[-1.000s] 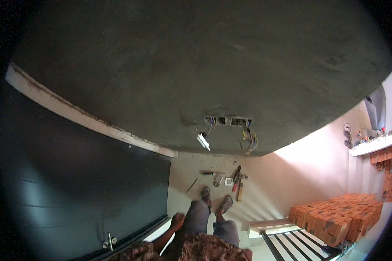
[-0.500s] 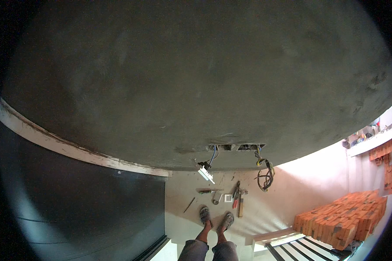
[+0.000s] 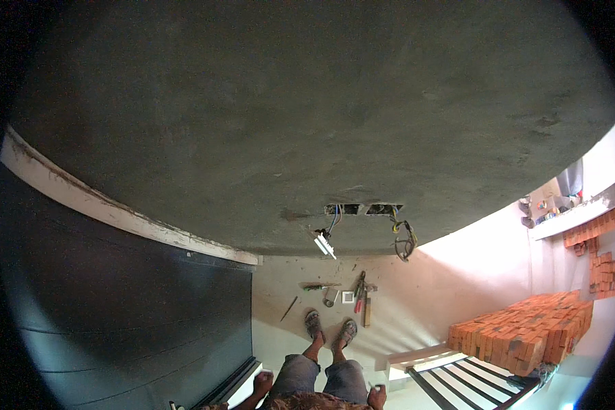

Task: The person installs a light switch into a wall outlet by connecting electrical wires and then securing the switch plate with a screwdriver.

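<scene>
In front of the mottled grey wall, the switch plate is showing white and the tool handles red.

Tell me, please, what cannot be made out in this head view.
- Head view: whether the left hand holds anything; it is too small and blurred.
- Head view: whether the right hand holds anything; it is small and cropped by the lower edge.
- Head view: the insides of the wall openings; shadow hides them.
- Head view: what the small items at right are; too small.

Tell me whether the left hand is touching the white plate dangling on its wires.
Apart: the head view shows floor between the left hand and the white plate.
</scene>
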Motion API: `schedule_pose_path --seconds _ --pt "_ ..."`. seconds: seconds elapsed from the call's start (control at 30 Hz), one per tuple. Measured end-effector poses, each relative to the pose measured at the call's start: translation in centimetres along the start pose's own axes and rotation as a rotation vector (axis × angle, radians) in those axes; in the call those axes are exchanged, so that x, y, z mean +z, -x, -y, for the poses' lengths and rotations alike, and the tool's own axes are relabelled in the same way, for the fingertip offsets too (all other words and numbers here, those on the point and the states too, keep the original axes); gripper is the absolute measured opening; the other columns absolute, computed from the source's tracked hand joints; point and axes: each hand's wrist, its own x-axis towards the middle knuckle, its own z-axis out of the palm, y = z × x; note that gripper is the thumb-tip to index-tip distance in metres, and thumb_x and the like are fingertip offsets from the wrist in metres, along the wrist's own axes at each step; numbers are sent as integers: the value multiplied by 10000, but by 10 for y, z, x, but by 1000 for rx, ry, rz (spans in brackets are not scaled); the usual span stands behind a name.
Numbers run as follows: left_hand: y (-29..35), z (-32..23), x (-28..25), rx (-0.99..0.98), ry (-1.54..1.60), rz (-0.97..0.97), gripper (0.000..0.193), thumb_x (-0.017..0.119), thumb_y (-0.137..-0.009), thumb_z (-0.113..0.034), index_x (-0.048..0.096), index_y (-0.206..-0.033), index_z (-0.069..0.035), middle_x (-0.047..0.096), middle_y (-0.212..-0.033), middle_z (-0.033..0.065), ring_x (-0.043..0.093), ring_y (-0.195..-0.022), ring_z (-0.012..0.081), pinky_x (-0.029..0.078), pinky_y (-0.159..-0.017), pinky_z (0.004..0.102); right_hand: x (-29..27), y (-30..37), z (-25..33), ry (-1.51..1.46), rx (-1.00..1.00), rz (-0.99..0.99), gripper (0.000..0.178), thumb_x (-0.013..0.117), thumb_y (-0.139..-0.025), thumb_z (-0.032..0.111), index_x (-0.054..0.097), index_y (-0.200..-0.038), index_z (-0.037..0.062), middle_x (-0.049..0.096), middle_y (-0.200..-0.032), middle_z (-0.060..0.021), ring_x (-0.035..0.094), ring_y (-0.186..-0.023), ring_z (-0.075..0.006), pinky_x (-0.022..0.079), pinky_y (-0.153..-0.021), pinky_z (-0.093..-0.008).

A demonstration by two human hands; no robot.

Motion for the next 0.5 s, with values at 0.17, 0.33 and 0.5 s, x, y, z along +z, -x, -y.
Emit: schedule_pose_path --seconds 0.17,0.33,0.5 --pt "-69 -294 -24 733 -55 -112 421 534 -958 -397 573 -985 22 572 -928 204 556 -884 379 426 -820 466 -27 -64 87 -385 -464 -177 263 561 -918 189 613 -997 -56 626 -782 -111 569 -725 -173 464 -667 -335" --pt "-45 -496 -29 822 602 96 970 760 -817 -353 133 -1503 -76 256 -1502 198 283 -1383 335 296 -1096 510 -149 -15 297 -894 -729 71 255 533 -971 180 617 -1068 -40 596 -777 -40 555 -722 -105 465 -677 -261" --pt "-30 -548 -24 934 552 79 918 784 -789 -380 236 -1431 -20 409 -1373 180 410 -1274 308 383 -1029 448 -191 6 360 -946 -799 -21 254 572 -967 187 633 -1087 -28 637 -833 -66 588 -774 -116 480 -724 -251"
